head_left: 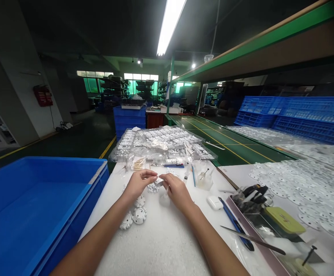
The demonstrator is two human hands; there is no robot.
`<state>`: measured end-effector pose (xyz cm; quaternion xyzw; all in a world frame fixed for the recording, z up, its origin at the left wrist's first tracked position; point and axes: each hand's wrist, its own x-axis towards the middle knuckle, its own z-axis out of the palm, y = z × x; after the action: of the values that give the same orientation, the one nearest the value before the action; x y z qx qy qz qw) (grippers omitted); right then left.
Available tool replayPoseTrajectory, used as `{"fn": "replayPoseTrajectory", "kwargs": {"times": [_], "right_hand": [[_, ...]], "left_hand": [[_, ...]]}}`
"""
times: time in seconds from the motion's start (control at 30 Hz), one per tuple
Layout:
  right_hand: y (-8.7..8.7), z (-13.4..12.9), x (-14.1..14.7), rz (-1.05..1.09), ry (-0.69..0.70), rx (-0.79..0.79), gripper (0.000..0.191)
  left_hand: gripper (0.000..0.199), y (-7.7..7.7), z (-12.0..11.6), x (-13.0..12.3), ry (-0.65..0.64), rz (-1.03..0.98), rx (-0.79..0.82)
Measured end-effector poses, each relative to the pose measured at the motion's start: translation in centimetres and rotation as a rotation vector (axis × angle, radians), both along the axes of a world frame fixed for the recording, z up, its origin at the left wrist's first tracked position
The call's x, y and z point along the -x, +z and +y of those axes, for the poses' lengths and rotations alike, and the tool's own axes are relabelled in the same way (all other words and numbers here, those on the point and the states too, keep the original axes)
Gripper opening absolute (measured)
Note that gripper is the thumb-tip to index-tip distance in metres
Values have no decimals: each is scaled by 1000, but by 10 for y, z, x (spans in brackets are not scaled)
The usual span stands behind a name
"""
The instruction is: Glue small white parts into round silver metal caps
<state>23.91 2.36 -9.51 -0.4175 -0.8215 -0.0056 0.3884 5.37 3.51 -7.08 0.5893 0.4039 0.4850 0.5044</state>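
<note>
Head view, right hand (176, 188), grip holding white part (159, 181), partly finger-hidden, left hand (140, 182), grip unclear

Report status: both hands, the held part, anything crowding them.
Right hand pinching small white part. Left hand right beside it, contact unclear. Other white pieces crowding close by on tabletop.

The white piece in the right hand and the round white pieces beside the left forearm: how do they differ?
The held piece is up in the right hand, the left hand close by, while the round pieces lie on the white table.

Fingers partly hide the held piece, whereas the round pieces show knobbly edges and small dark spots.

Both are white.
</note>
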Motion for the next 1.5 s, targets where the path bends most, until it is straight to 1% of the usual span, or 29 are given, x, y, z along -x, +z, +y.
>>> {"fn": "replayPoseTrajectory", "kwargs": {"times": [0.23,0.47,0.57,0.67,0.9,1.1,1.2,1.33,1.4,1.5], "right_hand": [[2,-3,3,14,13,33,20],[2,-3,2,66,34,41,20],[1,-2,0,106,67,27,22],[2,-2,-1,141,97,21,22],[9,-3,-4,175,117,26,18],[10,-2,-5,257,111,58,19],[10,-2,-4,283,119,85,21],[15,-3,-2,298,131,163,21],[19,-4,-2,300,146,231,22],[23,-1,-7,280,183,364,30]], "left_hand": [[34,-5,-1,-5,11,-125,65],[37,-6,-1,-5,2,-139,70],[40,-4,-3,-5,-2,-132,74],[37,-1,-6,-6,-37,-98,61],[29,5,-12,-7,-66,-25,-85],[28,2,-14,-11,-126,21,-169],[24,-2,-15,-14,-79,71,-234],[13,-6,-14,-15,32,191,-376],[9,-5,-14,-13,71,262,-461],[12,-1,-13,-6,101,350,-578]]}}
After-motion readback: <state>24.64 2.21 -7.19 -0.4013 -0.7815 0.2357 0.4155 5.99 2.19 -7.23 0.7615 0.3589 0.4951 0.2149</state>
